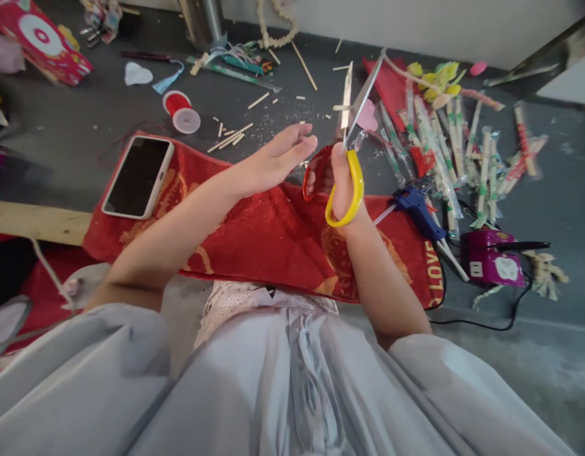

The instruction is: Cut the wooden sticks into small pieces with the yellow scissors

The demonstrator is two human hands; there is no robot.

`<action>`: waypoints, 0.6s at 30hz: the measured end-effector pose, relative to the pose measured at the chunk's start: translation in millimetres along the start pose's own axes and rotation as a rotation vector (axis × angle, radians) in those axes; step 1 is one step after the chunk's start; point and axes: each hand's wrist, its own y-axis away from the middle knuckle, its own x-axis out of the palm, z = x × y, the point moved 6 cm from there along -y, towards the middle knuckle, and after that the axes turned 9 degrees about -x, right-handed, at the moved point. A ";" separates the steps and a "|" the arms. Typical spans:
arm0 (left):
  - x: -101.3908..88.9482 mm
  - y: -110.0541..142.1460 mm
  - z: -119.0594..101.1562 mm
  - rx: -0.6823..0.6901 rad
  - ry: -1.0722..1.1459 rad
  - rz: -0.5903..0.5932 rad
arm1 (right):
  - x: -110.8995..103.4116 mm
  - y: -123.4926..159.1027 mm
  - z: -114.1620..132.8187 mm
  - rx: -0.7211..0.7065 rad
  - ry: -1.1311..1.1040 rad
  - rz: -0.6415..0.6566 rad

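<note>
My right hand (pixel 337 183) grips a pair of scissors (pixel 352 136) with one red and one yellow handle loop; the blades point up and away, spread apart around a thin wooden stick (pixel 345 101). A short cut piece of stick lies across the blades. My left hand (pixel 278 158) hovers just left of the scissors with fingers stretched out and holding nothing. Both hands are above a red towel (pixel 254 234) spread over my lap and the dark floor.
A phone (pixel 138 177) lies on the towel's left end. A red thread spool (pixel 181 111) and scattered stick bits (pixel 230 136) lie beyond. To the right are a blue glue gun (pixel 418 209), a purple box (pixel 489 256) with a cable, and several wrapped chopsticks (pixel 444 145).
</note>
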 end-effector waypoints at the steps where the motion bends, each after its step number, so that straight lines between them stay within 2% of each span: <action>1: -1.3 3.8 -0.7 -0.041 0.042 0.088 | 0.7 -0.2 0.8 -0.009 -0.074 0.000; 4: -16.3 17.6 -2.4 -0.067 0.049 0.147 | 0.8 -0.9 -1.9 0.013 -0.206 -0.016; 10: -46.9 46.1 13.4 -0.031 0.012 0.116 | 0.7 -1.3 -5.5 0.040 -0.163 -0.016; 14: -66.1 66.1 25.5 -0.014 -0.004 -0.001 | -1.5 -2.0 -7.0 0.024 -0.134 -0.003; 18: -79.3 103.7 30.4 -0.018 -0.209 -0.210 | -4.7 -2.5 -13.0 0.023 -0.120 0.006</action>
